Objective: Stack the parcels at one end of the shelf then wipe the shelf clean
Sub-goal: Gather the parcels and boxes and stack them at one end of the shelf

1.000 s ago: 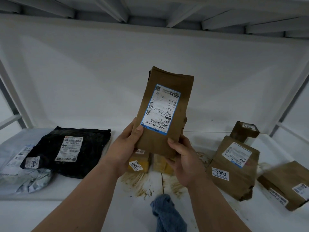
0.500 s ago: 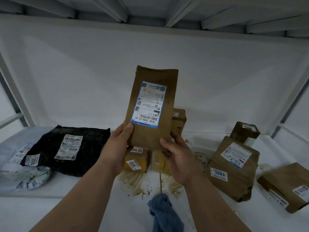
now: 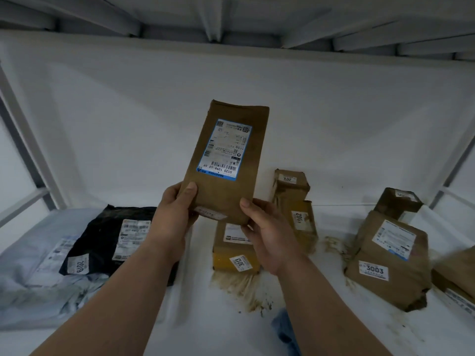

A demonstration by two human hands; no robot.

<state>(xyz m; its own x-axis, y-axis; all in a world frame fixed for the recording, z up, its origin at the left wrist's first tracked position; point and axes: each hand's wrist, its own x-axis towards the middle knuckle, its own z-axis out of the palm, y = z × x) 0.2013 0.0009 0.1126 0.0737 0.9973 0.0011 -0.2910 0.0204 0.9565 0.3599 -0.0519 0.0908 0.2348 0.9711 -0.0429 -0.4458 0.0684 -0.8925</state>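
I hold a flat brown parcel (image 3: 226, 160) with a blue-edged label upright above the white shelf (image 3: 195, 309). My left hand (image 3: 174, 214) grips its lower left corner and my right hand (image 3: 267, 232) grips its lower right edge. A black bag parcel (image 3: 102, 237) lies on a grey bag parcel (image 3: 33, 278) at the left end. Small yellow-brown boxes (image 3: 231, 253) stand behind my hands in the middle. A brown parcel marked 3003 (image 3: 385, 258) sits at the right. A blue cloth (image 3: 285, 330) lies near the front edge, partly hidden by my right forearm.
Brown dirt smears (image 3: 244, 289) stain the shelf in front of the middle boxes. Another small brown box (image 3: 398, 201) stands at the back right and a brown parcel (image 3: 457, 276) lies at the far right edge. White shelf posts (image 3: 33, 155) rise at both sides.
Both hands have carried the flat brown parcel a little to the left and turned it more upright. The boxes behind it now show.
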